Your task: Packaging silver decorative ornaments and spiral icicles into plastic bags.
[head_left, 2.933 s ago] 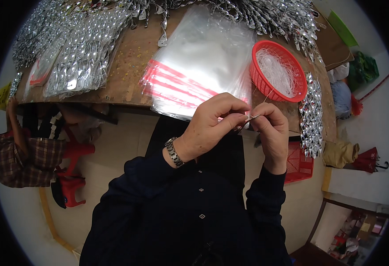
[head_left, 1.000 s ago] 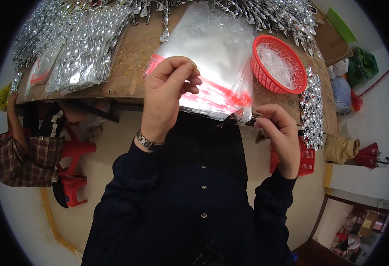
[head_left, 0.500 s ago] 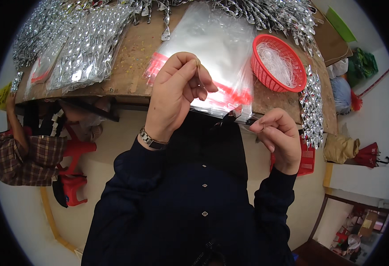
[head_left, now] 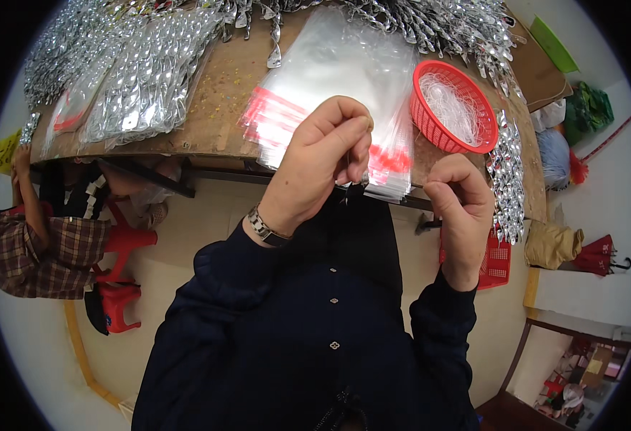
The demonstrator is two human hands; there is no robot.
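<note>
My left hand (head_left: 323,151) is closed in a pinch, thumb against forefinger, above the front of a stack of clear plastic bags (head_left: 344,72) with red strips. What sits in the pinch is too fine to make out. Just under that hand, a small dark shiny piece (head_left: 353,189) shows at the table edge; I cannot tell whether it hangs from the fingers. To the right, my right hand (head_left: 463,205) also pinches thumb and forefinger together, and anything in it is too small to see. A red plastic basket (head_left: 491,129) of clear thread (head_left: 448,104) stands beyond it.
Silver twisted foil strips (head_left: 445,29) lie heaped along the table's back, with a bagged pile (head_left: 146,79) at left. More strips (head_left: 506,187) hang over the right edge. A person in a checked shirt (head_left: 42,251) sits at left by a red stool (head_left: 120,305).
My left hand has moved right and slightly nearer. My right hand has risen a little and stays pinched. The small dark piece has shifted left.
</note>
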